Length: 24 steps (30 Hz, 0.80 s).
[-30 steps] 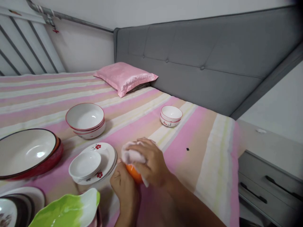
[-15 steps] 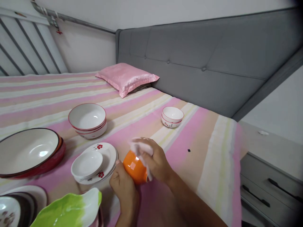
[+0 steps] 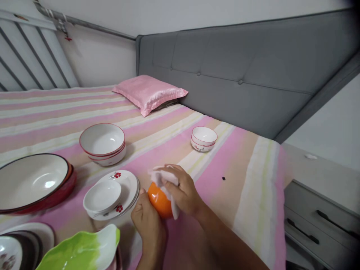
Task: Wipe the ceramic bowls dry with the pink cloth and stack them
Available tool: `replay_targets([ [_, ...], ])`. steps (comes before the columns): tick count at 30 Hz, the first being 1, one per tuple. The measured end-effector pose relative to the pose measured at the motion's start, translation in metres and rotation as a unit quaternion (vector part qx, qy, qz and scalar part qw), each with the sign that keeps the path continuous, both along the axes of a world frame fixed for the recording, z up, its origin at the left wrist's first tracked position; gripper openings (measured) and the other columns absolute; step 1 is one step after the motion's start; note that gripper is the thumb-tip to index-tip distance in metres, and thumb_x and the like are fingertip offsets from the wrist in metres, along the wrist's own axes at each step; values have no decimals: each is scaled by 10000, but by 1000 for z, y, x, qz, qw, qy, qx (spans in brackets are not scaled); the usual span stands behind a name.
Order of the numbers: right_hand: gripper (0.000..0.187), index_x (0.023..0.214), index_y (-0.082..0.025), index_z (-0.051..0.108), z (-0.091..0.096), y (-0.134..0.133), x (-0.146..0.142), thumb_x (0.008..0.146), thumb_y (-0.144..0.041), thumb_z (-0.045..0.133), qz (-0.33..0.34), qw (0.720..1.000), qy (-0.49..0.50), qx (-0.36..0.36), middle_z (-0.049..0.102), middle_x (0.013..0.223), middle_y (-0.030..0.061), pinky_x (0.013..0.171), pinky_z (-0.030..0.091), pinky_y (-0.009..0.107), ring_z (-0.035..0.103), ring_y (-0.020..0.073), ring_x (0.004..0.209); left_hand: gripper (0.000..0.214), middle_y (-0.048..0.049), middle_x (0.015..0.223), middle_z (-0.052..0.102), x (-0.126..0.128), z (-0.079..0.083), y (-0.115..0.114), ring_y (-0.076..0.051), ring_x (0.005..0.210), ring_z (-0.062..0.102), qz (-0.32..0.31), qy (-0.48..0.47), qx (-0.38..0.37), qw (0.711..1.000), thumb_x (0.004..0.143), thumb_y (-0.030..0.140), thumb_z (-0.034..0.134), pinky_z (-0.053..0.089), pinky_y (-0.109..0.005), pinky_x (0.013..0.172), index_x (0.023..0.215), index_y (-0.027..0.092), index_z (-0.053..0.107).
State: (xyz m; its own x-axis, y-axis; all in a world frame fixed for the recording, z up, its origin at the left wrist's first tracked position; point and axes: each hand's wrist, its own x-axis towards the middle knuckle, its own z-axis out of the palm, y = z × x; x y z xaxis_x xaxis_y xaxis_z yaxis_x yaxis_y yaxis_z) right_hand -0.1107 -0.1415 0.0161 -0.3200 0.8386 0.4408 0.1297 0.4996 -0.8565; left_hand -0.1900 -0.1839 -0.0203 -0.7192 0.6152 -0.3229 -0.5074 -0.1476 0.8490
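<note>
My left hand (image 3: 147, 227) grips a small orange bowl (image 3: 159, 202) from below, low in the middle of the view above the striped bed sheet. My right hand (image 3: 182, 191) is closed over a white cloth (image 3: 165, 180) and presses it onto the upper right side of the orange bowl. The bowl's inside is hidden by the cloth and fingers. Just left of the hands lies a flowered plate (image 3: 128, 187) with a small white dish (image 3: 102, 195) on it.
On the pink striped bed (image 3: 239, 180) stand stacked red-rimmed bowls (image 3: 102, 143), a small bowl stack (image 3: 204, 138), a large red-and-white bowl (image 3: 30, 183), a green leaf-shaped dish (image 3: 81, 249) and dark plates (image 3: 19, 245). A pink pillow (image 3: 149, 92) lies by the grey headboard (image 3: 239, 67). A grey drawer unit (image 3: 320, 213) is at right.
My right hand has moved the cloth across the orange bowl, uncovering more of its orange side. The left hand has kept its grip with a slight turn.
</note>
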Motion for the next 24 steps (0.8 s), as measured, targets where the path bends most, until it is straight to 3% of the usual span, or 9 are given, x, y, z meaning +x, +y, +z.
replay_targets([
  [3,298,991,-196,705,-18,14,-1,849,-418,565,-7,965,167,-201,720,975,46,871,479,328,646,213,954,356,37,579,537,-2,-2,2,-104,486,489,16,-19,-19,1000,732,484,638,422,-237,464,650,155,530],
  [7,358,929,-149,710,-39,26,-6,759,-459,650,-70,841,324,-427,742,844,54,804,514,320,691,222,847,303,29,628,579,-7,2,5,-104,522,530,52,-24,-39,998,748,439,622,465,-242,512,704,143,578],
  [10,299,974,-150,691,-43,27,-9,809,-382,600,-71,767,375,-516,750,866,56,830,522,324,702,209,856,287,23,663,595,-8,7,6,-106,547,548,77,-18,-60,995,766,422,607,466,-234,518,750,135,604],
  [12,281,989,-154,681,-41,26,-10,824,-360,585,-62,752,387,-530,751,862,53,831,528,325,706,206,853,310,9,698,612,-8,9,5,-116,577,565,80,-14,-70,994,777,438,599,469,-238,524,779,129,619],
  [14,284,984,-157,678,-39,25,-10,821,-370,585,-54,758,396,-515,750,849,53,821,533,336,706,215,851,328,-8,742,635,-7,9,5,-131,616,587,72,-17,-68,995,788,454,591,483,-252,547,810,129,632],
  [17,296,970,-168,683,-33,24,-4,801,-396,602,-53,799,402,-445,746,846,51,800,531,346,699,230,857,337,-40,814,672,-3,4,5,-157,700,623,37,-41,-53,997,835,456,541,517,-294,641,859,137,646],
  [21,317,916,-173,692,-20,26,18,759,-445,649,-112,859,354,-353,729,783,40,735,519,338,685,237,790,427,-113,937,708,0,-12,4,-227,947,638,-105,23,-23,994,869,504,487,490,-355,864,911,129,686],
  [24,317,917,-175,692,-13,25,32,806,-459,606,-136,923,261,-249,715,821,35,733,495,320,660,222,795,528,-161,982,711,-1,-25,3,-290,1035,608,-207,125,-50,969,850,575,474,468,-386,892,913,109,713],
])
